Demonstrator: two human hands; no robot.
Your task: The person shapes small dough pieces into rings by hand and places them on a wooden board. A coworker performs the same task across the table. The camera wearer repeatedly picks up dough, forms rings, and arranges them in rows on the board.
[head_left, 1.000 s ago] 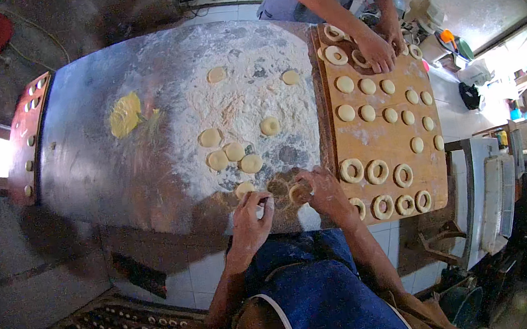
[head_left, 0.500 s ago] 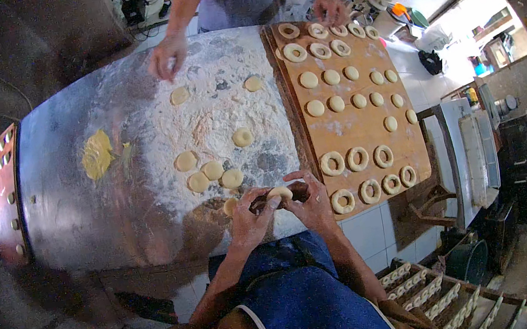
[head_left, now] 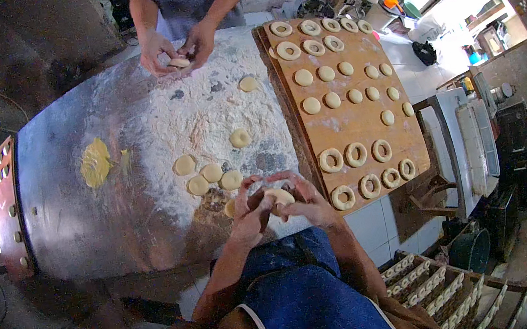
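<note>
Between my two hands, just above the near edge of the table, is a piece of pale dough (head_left: 278, 196). My left hand (head_left: 249, 216) grips its left side and my right hand (head_left: 307, 202) its right, with the fingers curled round it. Whether a hole goes through it I cannot make out. A dough round (head_left: 230, 207) lies partly hidden by my left hand. Beyond my hands, several flattened dough rounds (head_left: 211, 173) sit in the flour (head_left: 204, 132). To the right, a wooden board (head_left: 357, 130) carries dough rings (head_left: 357, 154) and uncut rounds (head_left: 331, 100).
Across the table (head_left: 75, 226), a co-worker's hands (head_left: 177, 51) hold another dough piece. A yellow smear of fat (head_left: 95, 162) is on the table's left. Racks of dough rings (head_left: 425, 287) stand low at the right. Another board (head_left: 10, 209) lies at the far left.
My hands stay in about the same place while the dough between them has turned and my fingers have shifted. The co-worker has picked up a dough round and now holds it in both hands.
</note>
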